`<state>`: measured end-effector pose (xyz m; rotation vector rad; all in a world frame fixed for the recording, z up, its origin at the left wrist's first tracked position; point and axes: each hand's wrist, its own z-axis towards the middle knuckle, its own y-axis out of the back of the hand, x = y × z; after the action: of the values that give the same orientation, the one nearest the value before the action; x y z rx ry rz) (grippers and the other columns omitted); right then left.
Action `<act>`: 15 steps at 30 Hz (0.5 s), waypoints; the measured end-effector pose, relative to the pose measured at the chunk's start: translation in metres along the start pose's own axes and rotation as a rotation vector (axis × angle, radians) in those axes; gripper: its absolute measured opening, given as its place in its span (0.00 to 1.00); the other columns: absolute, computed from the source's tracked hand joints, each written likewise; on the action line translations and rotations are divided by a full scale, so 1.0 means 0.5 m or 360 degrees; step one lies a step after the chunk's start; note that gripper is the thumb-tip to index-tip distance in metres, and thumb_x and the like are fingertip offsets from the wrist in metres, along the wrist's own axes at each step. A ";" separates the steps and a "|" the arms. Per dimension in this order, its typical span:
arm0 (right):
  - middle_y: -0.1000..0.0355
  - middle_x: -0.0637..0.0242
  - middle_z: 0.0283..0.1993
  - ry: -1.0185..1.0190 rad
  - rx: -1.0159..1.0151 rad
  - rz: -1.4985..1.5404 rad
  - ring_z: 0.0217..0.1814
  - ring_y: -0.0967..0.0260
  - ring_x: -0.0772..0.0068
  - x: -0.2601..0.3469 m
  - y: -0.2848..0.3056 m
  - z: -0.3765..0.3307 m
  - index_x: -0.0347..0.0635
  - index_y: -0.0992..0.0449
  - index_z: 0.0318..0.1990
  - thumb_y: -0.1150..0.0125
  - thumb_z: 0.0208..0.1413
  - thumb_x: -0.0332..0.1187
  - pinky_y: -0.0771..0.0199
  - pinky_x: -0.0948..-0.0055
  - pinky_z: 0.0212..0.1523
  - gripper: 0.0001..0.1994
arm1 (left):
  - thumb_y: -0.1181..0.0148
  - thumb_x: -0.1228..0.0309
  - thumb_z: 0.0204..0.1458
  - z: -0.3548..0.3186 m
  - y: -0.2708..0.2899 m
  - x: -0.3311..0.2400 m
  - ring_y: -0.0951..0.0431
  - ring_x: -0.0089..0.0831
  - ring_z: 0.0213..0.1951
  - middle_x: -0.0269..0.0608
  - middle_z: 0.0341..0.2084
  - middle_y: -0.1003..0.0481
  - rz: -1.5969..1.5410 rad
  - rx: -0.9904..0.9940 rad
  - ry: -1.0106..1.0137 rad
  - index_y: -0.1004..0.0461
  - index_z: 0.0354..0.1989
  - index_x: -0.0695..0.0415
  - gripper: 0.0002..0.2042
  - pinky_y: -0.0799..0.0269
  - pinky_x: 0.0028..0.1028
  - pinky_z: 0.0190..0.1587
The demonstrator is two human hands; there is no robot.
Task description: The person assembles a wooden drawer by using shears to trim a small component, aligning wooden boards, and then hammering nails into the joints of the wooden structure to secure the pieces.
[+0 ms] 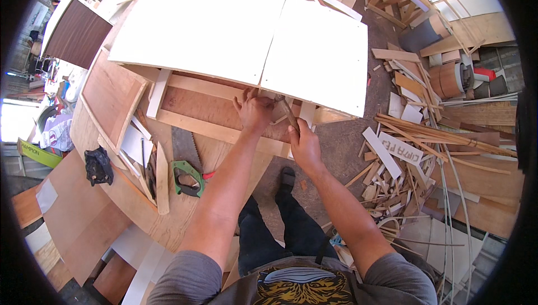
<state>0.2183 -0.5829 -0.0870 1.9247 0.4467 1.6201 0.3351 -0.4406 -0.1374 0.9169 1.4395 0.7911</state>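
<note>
While the right hand (pixel 305 145) was closed around the brown handle of a hammer (pixel 290 114), the left hand (pixel 256 113) lay just beside the tool's head with its fingers bent at the edge of a cabinet carcass (pixel 322 52); whether those fingers pinched anything could not be told.

The carcass rested on the plywood counter (pixel 134 207) in front of the person, its open side facing the body. Its upper face was smooth and white, so brightly lit that much of it was washed out, and a thin dark seam split it into two panels, a wider one on the left and a narrower one on the right. Small dark dots marked the surface near the seam and along the right-hand edge. Inside, bare reddish-brown plywood showed behind pale, unpainted wooden rails, with a white upright strip (pixel 159 93) near the left end. The front edges were raw, light-toned wood. A green-handled handsaw (pixel 188 178) lay on the counter, left of the forearms.
</note>
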 end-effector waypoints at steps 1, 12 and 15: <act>0.23 0.41 0.43 0.0000 0.0001 0.0001 0.44 0.25 0.32 -0.001 -0.002 0.001 0.35 0.30 0.55 0.47 0.68 0.38 0.26 0.42 0.42 0.16 | 0.30 0.58 0.48 0.000 -0.001 0.000 0.40 0.39 0.70 0.31 0.62 0.28 -0.0010 -0.0012 0.0011 0.12 0.35 0.36 0.06 0.61 0.64 0.72; 0.24 0.41 0.44 0.0038 0.0055 -0.0095 0.45 0.26 0.32 -0.005 -0.007 0.002 0.38 0.31 0.55 0.48 0.68 0.36 0.26 0.42 0.42 0.15 | 0.26 0.57 0.44 0.002 0.005 -0.006 0.36 0.45 0.68 0.36 0.51 0.21 -0.0024 -0.0050 0.0000 0.13 0.34 0.41 0.09 0.58 0.64 0.70; 0.24 0.41 0.45 0.0015 0.0090 -0.0060 0.45 0.26 0.32 0.007 0.002 0.002 0.36 0.31 0.55 0.48 0.68 0.36 0.25 0.42 0.42 0.15 | 0.27 0.57 0.44 0.004 0.009 -0.011 0.36 0.44 0.68 0.35 0.51 0.20 -0.0001 -0.0059 0.0015 0.13 0.35 0.41 0.10 0.58 0.64 0.70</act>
<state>0.2200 -0.5819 -0.0841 1.9395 0.5349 1.6089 0.3374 -0.4433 -0.1310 0.8858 1.4290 0.8203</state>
